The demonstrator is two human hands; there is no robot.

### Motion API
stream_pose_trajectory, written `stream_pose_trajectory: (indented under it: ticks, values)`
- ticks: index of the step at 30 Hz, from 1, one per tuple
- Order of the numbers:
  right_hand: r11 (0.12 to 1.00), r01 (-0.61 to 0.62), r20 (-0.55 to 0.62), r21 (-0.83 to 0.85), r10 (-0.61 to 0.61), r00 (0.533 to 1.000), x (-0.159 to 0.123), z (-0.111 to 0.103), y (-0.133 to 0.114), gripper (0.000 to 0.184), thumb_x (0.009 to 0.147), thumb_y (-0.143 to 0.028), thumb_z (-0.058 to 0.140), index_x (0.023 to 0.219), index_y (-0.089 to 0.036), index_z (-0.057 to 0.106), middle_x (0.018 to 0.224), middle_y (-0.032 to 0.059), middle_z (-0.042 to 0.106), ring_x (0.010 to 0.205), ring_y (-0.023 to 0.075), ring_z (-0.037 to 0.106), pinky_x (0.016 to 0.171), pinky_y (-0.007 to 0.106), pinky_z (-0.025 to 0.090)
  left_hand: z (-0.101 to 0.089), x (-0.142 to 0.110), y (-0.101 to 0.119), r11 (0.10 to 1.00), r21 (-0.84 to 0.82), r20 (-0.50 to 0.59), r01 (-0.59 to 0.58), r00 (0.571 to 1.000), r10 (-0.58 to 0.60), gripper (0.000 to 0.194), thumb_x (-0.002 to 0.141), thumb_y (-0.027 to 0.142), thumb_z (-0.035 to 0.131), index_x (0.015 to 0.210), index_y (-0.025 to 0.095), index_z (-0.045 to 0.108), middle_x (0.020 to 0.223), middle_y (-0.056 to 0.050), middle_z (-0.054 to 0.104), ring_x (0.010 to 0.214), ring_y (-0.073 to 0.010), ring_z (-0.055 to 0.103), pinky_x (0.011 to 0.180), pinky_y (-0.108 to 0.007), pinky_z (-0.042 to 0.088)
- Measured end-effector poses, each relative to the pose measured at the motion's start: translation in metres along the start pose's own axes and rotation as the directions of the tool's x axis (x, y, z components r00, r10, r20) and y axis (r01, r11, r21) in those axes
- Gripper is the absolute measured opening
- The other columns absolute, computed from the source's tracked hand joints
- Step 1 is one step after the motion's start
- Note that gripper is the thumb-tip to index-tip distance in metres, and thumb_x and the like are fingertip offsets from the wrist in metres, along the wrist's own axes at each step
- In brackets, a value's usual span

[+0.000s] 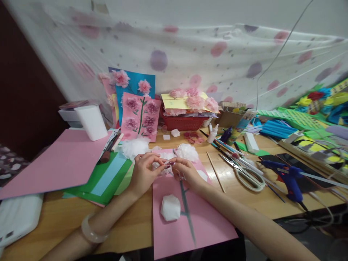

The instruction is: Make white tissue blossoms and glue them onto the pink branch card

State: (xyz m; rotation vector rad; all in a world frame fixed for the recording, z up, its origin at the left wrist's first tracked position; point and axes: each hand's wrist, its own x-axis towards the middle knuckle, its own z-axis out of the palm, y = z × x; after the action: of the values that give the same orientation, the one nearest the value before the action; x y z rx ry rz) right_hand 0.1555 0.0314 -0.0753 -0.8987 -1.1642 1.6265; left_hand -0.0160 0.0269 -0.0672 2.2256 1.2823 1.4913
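Observation:
My left hand (148, 168) and my right hand (185, 170) meet over the upper part of a pink sheet (168, 243). Fingertips of both pinch a piece of white tissue paper (164, 167), partly hidden behind them. A dark painted stem with short branches (187, 213) runs down the sheet. Left of the stem lies a rounded wad of white tissue (170, 207). Beyond my right hand sits a fluffy white paper flower (187, 152), and another white tissue puff (135, 146) is beyond my left hand.
To the right lie scissors (248, 175), a wooden stick (215, 171) and a blue glue gun (288, 177). A glue bottle (212, 134) stands behind them. Finished flower pictures (140, 117) lean at the back beside a red basket (182, 123). Green paper (108, 185) is on the left.

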Motion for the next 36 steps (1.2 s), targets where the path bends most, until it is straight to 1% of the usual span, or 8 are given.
stream_pose_trajectory:
  ticks: [3, 8, 18, 22, 25, 29, 33, 36]
  values:
    - [1.0, 0.001, -0.014, -0.019, -0.001, 1.0, 0.0001, 0.0002, 0.0, 0.013, 0.07, -0.027, 0.064, 0.077, -0.016, 0.065, 0.044, -0.0085, 0.04, 0.04, 0.0064, 0.029, 0.043, 0.023, 0.022, -0.0003, -0.0004, 0.0, 1.0, 0.016, 0.006, -0.005, 1.0, 0.005, 0.018, 0.073, 0.017, 0.077, 0.067, 0.022, 0.061, 0.081, 0.003, 0.075, 0.09, -0.0216, 0.068, 0.086, -0.038, 0.035]
    - [1.0, 0.003, -0.006, -0.019, -0.004, 1.0, -0.0013, 0.0018, -0.0019, 0.019, 0.072, -0.034, 0.066, 0.075, -0.016, 0.063, 0.044, -0.0092, 0.037, 0.041, 0.0062, 0.026, 0.043, 0.022, 0.021, -0.0015, -0.0003, 0.0024, 0.999, 0.041, 0.011, -0.012, 1.0, 0.011, 0.018, 0.075, 0.022, 0.076, 0.066, 0.022, 0.06, 0.082, 0.002, 0.076, 0.092, -0.0224, 0.067, 0.088, -0.04, 0.035]
    - [0.998, 0.014, -0.024, -0.057, -0.016, 1.0, -0.0012, 0.0027, -0.0034, 0.02, 0.068, -0.034, 0.071, 0.071, -0.017, 0.061, 0.047, -0.0072, 0.045, 0.04, 0.0059, 0.032, 0.042, 0.022, 0.019, -0.0029, 0.0015, 0.0063, 0.999, 0.017, 0.041, 0.052, 0.998, -0.053, 0.025, 0.072, 0.026, 0.078, 0.062, 0.022, 0.055, 0.083, 0.001, 0.076, 0.093, -0.0234, 0.067, 0.093, -0.043, 0.036]
    - [0.999, 0.034, -0.031, -0.041, -0.035, 0.999, -0.0005, 0.0013, -0.0017, 0.022, 0.07, -0.036, 0.071, 0.073, -0.016, 0.061, 0.045, -0.0084, 0.043, 0.039, 0.0055, 0.031, 0.042, 0.022, 0.018, -0.0046, 0.0014, 0.0062, 0.991, -0.065, 0.091, 0.118, 0.99, -0.112, 0.006, 0.075, 0.023, 0.07, 0.078, 0.022, 0.065, 0.087, -0.001, 0.075, 0.089, -0.0225, 0.067, 0.09, -0.042, 0.04]
    - [0.999, 0.035, -0.038, 0.028, -0.034, 0.999, 0.0003, 0.0008, -0.0018, 0.024, 0.07, -0.037, 0.072, 0.073, -0.017, 0.059, 0.043, -0.0097, 0.04, 0.038, 0.0051, 0.027, 0.042, 0.022, 0.017, -0.0051, 0.001, 0.0056, 0.995, -0.055, 0.128, 0.086, 0.989, -0.079, 0.017, 0.077, 0.018, 0.061, 0.089, 0.025, 0.071, 0.094, -0.002, 0.074, 0.096, -0.0234, 0.066, 0.093, -0.044, 0.039]
    - [0.995, 0.024, -0.037, 0.094, -0.02, 0.999, -0.0003, 0.0015, -0.0047, 0.027, 0.067, -0.036, 0.074, 0.071, -0.017, 0.055, 0.043, -0.0105, 0.038, 0.038, 0.0042, 0.024, 0.042, 0.022, 0.016, -0.0026, -0.0006, 0.0051, 0.999, 0.026, 0.11, 0.035, 0.993, -0.038, 0.02, 0.074, 0.02, 0.07, 0.093, 0.027, 0.071, 0.099, -0.003, 0.074, 0.1, -0.0256, 0.065, 0.096, -0.048, 0.034]
    - [0.991, -0.01, -0.01, 0.13, 0.011, 1.0, -0.0017, 0.0024, -0.0068, 0.026, 0.066, -0.034, 0.073, 0.072, -0.017, 0.055, 0.041, -0.0115, 0.035, 0.038, 0.004, 0.02, 0.042, 0.022, 0.013, -0.0014, -0.0007, 0.0048, 0.999, 0.036, 0.067, 0.015, 0.998, -0.018, 0.007, 0.077, 0.017, 0.068, 0.079, 0.024, 0.066, 0.09, 0.0, 0.076, 0.095, -0.0229, 0.067, 0.096, -0.046, 0.035]
    - [0.988, -0.025, -0.006, 0.152, 0.026, 1.0, -0.002, 0.0033, -0.0073, 0.024, 0.065, -0.032, 0.072, 0.072, -0.018, 0.054, 0.041, -0.0119, 0.033, 0.038, 0.0043, 0.019, 0.043, 0.023, 0.011, -0.003, 0.0005, 0.0049, 1.0, 0.029, 0.043, 0.008, 0.999, -0.009, 0.013, 0.077, 0.014, 0.067, 0.07, 0.023, 0.059, 0.09, 0.001, 0.077, 0.095, -0.022, 0.067, 0.097, -0.045, 0.035]
